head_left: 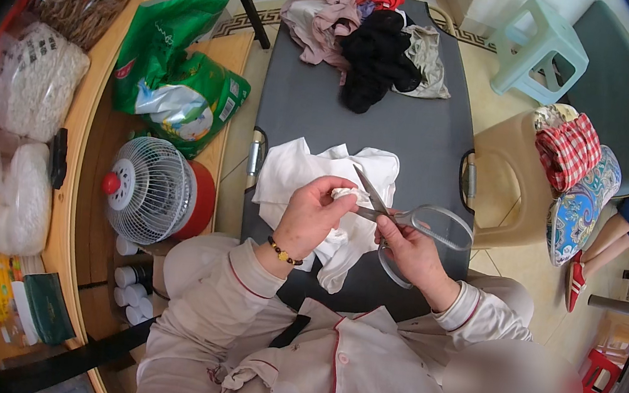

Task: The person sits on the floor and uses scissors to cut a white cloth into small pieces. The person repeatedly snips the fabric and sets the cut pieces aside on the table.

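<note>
A white cloth garment (pixel 280 168) lies crumpled in front of me on a grey folding bed (pixel 301 113). My left hand (pixel 304 217), with a beaded bracelet at the wrist, pinches a bunched edge of it, lifted slightly. In my right hand (pixel 417 259) are large scissors (pixel 446 214) with grey loop handles. Their blades are spread; the upper one points up and away, while the lower one reaches toward my left fingertips beside the raised cloth. Whether the blades touch the fabric I cannot tell.
Black, pink, red and pale clothes (pixel 381 53) are heaped at the bed's far end. On the left are a wooden shelf, a green bag (pixel 179 92) and a wire-caged fan (pixel 146 189). At right stand a beige stool (pixel 506 183) bearing folded fabrics, a pale green stool (pixel 544 56) and someone's leg (pixel 602 243).
</note>
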{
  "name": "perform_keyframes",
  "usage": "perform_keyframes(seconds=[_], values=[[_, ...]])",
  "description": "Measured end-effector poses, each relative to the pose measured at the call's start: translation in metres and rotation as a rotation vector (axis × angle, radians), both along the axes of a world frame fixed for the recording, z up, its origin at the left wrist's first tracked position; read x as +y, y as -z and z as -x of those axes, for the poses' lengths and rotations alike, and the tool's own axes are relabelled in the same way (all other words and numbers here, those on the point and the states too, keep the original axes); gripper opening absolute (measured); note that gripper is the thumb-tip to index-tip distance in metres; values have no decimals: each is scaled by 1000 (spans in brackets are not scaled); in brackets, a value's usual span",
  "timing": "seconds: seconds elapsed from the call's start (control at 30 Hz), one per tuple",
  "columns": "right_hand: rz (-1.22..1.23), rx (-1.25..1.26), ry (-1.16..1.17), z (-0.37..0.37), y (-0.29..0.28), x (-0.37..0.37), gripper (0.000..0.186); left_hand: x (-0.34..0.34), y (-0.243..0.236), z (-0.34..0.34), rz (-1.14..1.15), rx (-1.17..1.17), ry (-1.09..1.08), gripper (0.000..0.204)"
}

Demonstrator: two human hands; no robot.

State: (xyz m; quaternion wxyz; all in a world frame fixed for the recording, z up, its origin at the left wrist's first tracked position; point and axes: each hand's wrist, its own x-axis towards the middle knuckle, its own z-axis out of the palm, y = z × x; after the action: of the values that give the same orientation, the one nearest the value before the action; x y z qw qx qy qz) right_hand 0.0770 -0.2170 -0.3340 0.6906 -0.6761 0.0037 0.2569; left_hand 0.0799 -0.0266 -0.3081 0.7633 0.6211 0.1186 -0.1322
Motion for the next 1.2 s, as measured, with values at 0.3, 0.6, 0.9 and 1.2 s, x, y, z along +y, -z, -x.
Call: perform_keyframes(seconds=[0.3,0.6,0.9,1.2], values=[[42,-42,-9,3,4,1,22,-3,12,-4,-11,48,-144,20],[307,-526,6,9,-3,3,24,-3,17,-4,179,159,-144,17],[302,-650,59,9,0,14,18,-1,20,1,253,222,-123,14],[310,-677,71,9,4,17,21,2,28,0,422,354,-49,13]])
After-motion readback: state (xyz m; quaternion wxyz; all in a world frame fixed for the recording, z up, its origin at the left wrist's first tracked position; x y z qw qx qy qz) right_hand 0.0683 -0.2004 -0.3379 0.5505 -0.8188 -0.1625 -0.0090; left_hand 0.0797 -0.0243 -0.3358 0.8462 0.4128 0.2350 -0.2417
